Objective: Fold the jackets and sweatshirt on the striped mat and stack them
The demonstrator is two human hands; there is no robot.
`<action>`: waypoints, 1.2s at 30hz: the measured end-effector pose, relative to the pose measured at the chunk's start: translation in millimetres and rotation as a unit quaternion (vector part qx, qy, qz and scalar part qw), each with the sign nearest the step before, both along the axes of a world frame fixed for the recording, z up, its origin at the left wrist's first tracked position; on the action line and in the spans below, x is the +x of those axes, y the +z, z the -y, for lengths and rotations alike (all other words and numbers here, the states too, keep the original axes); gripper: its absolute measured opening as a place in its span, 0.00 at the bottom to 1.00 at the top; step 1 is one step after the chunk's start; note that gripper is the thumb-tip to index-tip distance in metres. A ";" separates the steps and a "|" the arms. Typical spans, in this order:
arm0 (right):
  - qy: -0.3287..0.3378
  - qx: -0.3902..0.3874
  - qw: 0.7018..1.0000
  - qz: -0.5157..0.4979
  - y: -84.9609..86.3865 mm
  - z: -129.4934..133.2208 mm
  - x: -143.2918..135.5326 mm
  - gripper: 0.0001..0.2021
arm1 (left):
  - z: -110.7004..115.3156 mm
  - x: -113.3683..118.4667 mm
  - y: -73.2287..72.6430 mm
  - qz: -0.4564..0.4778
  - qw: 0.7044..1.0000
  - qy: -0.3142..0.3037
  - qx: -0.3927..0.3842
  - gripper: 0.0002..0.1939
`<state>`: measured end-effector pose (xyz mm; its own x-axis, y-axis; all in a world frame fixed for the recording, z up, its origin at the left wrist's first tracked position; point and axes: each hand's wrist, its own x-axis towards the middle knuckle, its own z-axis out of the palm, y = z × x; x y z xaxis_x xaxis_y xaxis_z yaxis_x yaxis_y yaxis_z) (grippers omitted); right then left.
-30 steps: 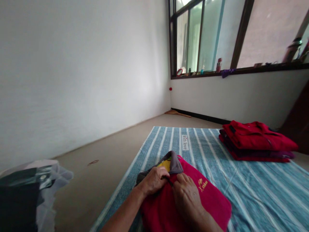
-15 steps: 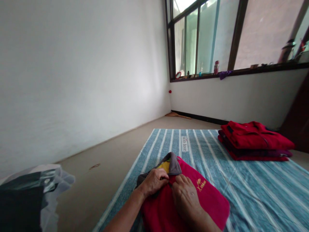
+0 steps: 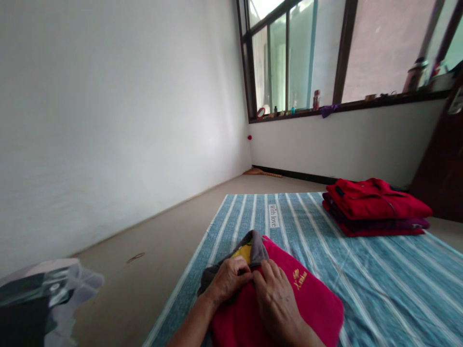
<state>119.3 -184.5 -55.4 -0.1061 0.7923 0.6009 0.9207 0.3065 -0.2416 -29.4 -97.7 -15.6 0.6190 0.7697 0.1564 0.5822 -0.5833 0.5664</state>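
Note:
A red polo shirt (image 3: 318, 300) with a grey collar, a yellow patch inside the neck and a gold logo on the chest lies partly folded at the front of the striped cloth. My left hand (image 3: 229, 279) is closed, its thumb and fingers pinching the shirt's front just below the collar. Close beside it, my right hand (image 3: 275, 295) has its fingers bent onto the same spot, thumb and fingertips gripping the fabric. The fingertips of both hands nearly meet there. Whatever small part lies between them is hidden.
A blue-and-white striped cloth (image 3: 365, 274) covers the surface. Folded red and dark garments (image 3: 383, 200) are stacked at the right. A clear plastic bag (image 3: 85, 282) with something dark stands at the lower left. Bottles line the windowsill (image 3: 354, 103); a brown door (image 3: 439, 168) is at right.
The view has turned slightly to the right. My hands stay at the shirt's neck opening, and their fingertips have shifted a little closer together on the fabric.

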 end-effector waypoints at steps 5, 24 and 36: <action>0.003 -0.015 1.000 0.001 -1.7 -1.3 -0.8 0.17 | -0.7 -0.4 -0.9 0.014 1.000 0.000 -0.008 0.12; 0.013 -0.068 0.997 -0.030 7.2 -0.5 1.2 0.13 | 0.3 -1.2 -3.1 0.051 0.999 -0.001 -0.018 0.07; 0.018 -0.078 0.996 -0.032 7.1 -1.2 1.0 0.13 | -1.1 -1.8 -4.3 0.047 0.999 -0.003 -0.015 0.07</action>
<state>120.4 -183.3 -48.3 -0.1014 0.8732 0.4766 0.8910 0.2929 -0.3469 -31.2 -96.5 -19.9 0.6075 0.7710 0.1909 0.5221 -0.5688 0.6355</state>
